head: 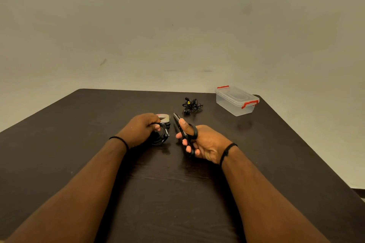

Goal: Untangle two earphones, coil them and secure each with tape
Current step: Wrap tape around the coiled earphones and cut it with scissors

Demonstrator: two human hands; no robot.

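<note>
Now a coiled black earphone [161, 134] sits gripped in the left hand [141, 129], just beside the tape roll [164, 118] past its fingertips. Black scissors [182, 132] are held in the right hand [205, 143], thumb through one loop. Farther beyond both hands lies the second earphone [191, 105], bundled, with a clear lidded box [237, 100] to its right on the dark table [98, 108].

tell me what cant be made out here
Head view, the only one:
- Tape roll: mostly behind the left hand; how much tape is pulled out cannot be told.
- Coiled earphone: partly covered by that hand's fingers; whether it is taped is hidden.
- Scissors: handles hidden in the right hand.
- Far earphone: too small to tell coiled from tangled.
- Box: contents unclear.
</note>
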